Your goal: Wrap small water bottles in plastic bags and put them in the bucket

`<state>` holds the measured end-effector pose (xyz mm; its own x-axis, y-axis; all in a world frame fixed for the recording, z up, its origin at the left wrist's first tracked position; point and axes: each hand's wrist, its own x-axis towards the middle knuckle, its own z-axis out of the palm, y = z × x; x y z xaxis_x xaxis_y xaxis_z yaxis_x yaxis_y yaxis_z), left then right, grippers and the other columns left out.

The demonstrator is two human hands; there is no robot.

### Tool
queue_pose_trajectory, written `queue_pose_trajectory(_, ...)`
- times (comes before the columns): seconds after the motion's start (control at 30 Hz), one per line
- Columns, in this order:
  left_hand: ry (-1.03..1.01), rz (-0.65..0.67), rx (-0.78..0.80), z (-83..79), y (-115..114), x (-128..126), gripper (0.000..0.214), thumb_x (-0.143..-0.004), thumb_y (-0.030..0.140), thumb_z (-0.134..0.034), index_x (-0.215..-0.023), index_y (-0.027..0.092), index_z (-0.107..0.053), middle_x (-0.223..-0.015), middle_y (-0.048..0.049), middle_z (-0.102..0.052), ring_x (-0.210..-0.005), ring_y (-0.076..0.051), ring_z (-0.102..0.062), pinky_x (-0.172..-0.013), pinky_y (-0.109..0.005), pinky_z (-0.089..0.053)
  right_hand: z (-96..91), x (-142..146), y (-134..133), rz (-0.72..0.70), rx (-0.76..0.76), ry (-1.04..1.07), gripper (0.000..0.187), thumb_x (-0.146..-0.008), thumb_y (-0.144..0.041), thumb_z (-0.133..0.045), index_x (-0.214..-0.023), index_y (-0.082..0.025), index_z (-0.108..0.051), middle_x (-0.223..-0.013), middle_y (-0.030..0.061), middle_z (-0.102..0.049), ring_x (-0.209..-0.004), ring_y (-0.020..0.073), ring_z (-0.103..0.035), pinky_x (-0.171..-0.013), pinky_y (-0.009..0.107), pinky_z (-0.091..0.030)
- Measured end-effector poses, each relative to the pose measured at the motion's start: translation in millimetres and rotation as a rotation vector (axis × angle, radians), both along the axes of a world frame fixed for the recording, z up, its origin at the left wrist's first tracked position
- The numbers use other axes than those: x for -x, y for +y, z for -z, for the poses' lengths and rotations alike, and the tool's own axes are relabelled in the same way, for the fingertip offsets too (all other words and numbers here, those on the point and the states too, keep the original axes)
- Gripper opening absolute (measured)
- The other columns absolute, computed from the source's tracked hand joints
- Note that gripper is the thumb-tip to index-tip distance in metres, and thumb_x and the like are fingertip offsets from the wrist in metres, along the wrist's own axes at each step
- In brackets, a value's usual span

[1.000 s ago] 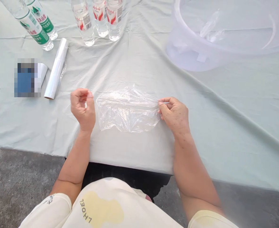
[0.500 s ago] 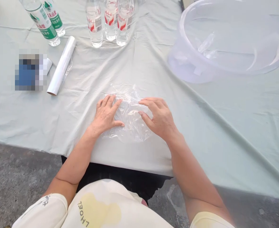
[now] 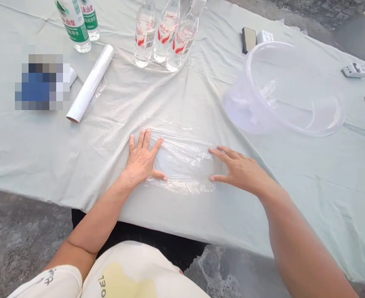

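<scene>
A wrinkled sheet of clear plastic film (image 3: pixel 185 165) lies on the cloth-covered table in front of me. My left hand (image 3: pixel 142 159) presses flat on its left side with the fingers spread. At the film's right edge is my right hand (image 3: pixel 240 167), fingers extended and thumb apart, its fingertips at the film. Whether the right fingertips pinch the edge or only rest on it is hard to see. A roll of plastic wrap (image 3: pixel 91 85) lies beyond my left hand, a loose flap of film along its right side.
Several water bottles stand at the back: green-labelled ones (image 3: pixel 75 27) at left, red-and-white ones (image 3: pixel 162 35) in the middle. A translucent tub (image 3: pixel 247 103) with crumpled film inside stands at right. A blurred-out object (image 3: pixel 41 85) lies left of the roll. Small devices (image 3: pixel 356 70) sit at far right.
My right hand has moved right, and the film between my hands is stretched wider and flatter. My left hand stays on the film's left side. The view has shifted, showing more of the right side.
</scene>
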<state>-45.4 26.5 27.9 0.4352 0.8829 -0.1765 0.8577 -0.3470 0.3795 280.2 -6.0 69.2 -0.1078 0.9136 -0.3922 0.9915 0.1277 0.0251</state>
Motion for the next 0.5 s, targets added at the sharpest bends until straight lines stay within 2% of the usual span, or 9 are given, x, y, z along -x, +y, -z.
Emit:
queue_pose_trajectory(0.07, 0.0, -0.008, 0.017, -1.3, -1, 0, 0.135, -0.049, 0.074, -0.085, -0.159, 0.021, -0.028, -0.167, -0.0247, -0.003, -0.155, -0.044, -0.001, -0.119, -0.067, 0.003, -8.5, -13, 1, 0.095, 0.035, -0.109, 0.067, -0.075, -0.056, -0.062, -0.137, -0.032, -0.056, -0.133, 0.0142, -0.065, -0.101, 0.0385, -0.068, -0.072, 0.05, -0.054)
queue_pose_trajectory(0.1, -0.001, -0.01, 0.021, -1.8, -1, -1, 0.135, -0.048, 0.073, -0.086, -0.159, 0.021, -0.028, -0.167, -0.0249, -0.003, -0.155, -0.043, -0.001, -0.119, -0.067, 0.003, -14.3, -15, 4, 0.154, 0.04, -0.157, 0.058, -0.076, -0.056, -0.06, -0.128, -0.03, -0.062, -0.116, 0.0151, -0.072, -0.085, 0.0365, -0.07, -0.061, 0.047, -0.052)
queue_pose_trajectory(0.17, -0.009, -0.011, 0.015, -1.7, -2, -1, 0.134, -0.048, 0.073, -0.086, -0.159, 0.022, -0.029, -0.167, -0.0255, -0.004, -0.155, -0.042, 0.0, -0.119, -0.068, 0.002, -28.1, -4, 17, 0.246, -0.01, -0.158, 0.045, -0.082, -0.057, -0.053, -0.113, -0.028, -0.068, -0.091, 0.0131, -0.075, -0.068, 0.0324, -0.067, -0.052, 0.043, -0.048)
queue_pose_trajectory(0.2, -0.015, -0.012, 0.007, -1.1, -3, -1, 0.134, -0.048, 0.073, -0.086, -0.158, 0.022, -0.03, -0.167, -0.0256, -0.005, -0.155, -0.042, -0.001, -0.119, -0.068, 0.002, -35.2, 8, 27, 0.265, -0.065, -0.096, 0.043, -0.085, -0.058, -0.05, -0.109, -0.027, -0.068, -0.089, 0.0119, -0.075, -0.069, 0.0314, -0.067, -0.054, 0.043, -0.048)
queue_pose_trajectory(0.3, -0.037, -0.023, -0.018, 2.6, -4, -2, 0.132, -0.048, 0.074, -0.085, -0.158, 0.022, -0.032, -0.166, -0.0252, -0.008, -0.155, -0.043, -0.003, -0.119, -0.069, 0.0, -50.5, 59, 75, 0.224, -0.236, 0.241, 0.042, -0.09, -0.056, -0.049, -0.115, -0.027, -0.066, -0.104, 0.0091, -0.075, -0.088, 0.0287, -0.07, -0.073, 0.045, -0.053)
queue_pose_trajectory(0.37, -0.05, -0.031, -0.029, 5.8, -4, -3, 0.133, -0.047, 0.075, -0.084, -0.158, 0.023, -0.032, -0.166, -0.025, -0.009, -0.155, -0.043, -0.003, -0.119, -0.07, -0.001, -51.3, 89, 123, 0.222, -0.294, 0.431, 0.048, -0.086, -0.055, -0.058, -0.123, -0.024, -0.062, -0.115, 0.0104, -0.073, -0.098, 0.0278, -0.069, -0.084, 0.045, -0.053)
queue_pose_trajectory(0.43, -0.063, -0.032, -0.041, 8.8, -5, -3, 0.134, -0.045, 0.077, -0.084, -0.158, 0.024, -0.032, -0.166, -0.025, -0.01, -0.155, -0.042, -0.004, -0.119, -0.071, -0.001, -42.9, 107, 182, 0.29, -0.355, 0.55, 0.066, -0.079, -0.057, -0.067, -0.133, -0.021, -0.055, -0.128, 0.0155, -0.066, -0.105, 0.0289, -0.067, -0.084, 0.043, -0.054)
queue_pose_trajectory(0.5, -0.076, -0.031, -0.051, 10.9, -5, -4, 0.135, -0.045, 0.077, -0.084, -0.158, 0.024, -0.032, -0.166, -0.0254, -0.011, -0.155, -0.043, -0.004, -0.119, -0.071, -0.001, -27.0, 115, 245, 0.355, -0.432, 0.589, 0.078, -0.079, -0.058, -0.068, -0.141, -0.018, -0.045, -0.139, 0.0213, -0.056, -0.112, 0.0303, -0.064, -0.081, 0.041, -0.055)
